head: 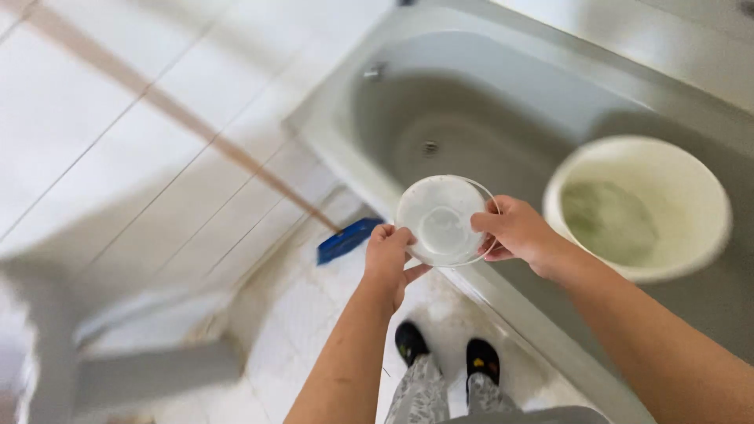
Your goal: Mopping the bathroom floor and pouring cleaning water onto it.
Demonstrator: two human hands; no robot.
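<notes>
**While held over the tub's edge, small clear bowl gripped in both hands**

Held up between both hands, just above the rim of the grey bathtub (471, 55): a small clear plastic bowl (441, 220), seemingly empty, though glare hides any residue. Left hand (389, 263) pinching the near-left edge, thumb on the rim; right hand (514, 232) closed on the right edge. Standing inside the tub, a white bucket (711, 204) with cloudy water and something greenish, hard to identify. Judged from this: bowl in hand, nothing yet scooped or poured. Leaning on the tiled wall, a wooden-handled broom with a blue head (349, 239). Drain visible but blurred; lower left corner smeared; legs cut off below the black shoes (483, 360).
</notes>
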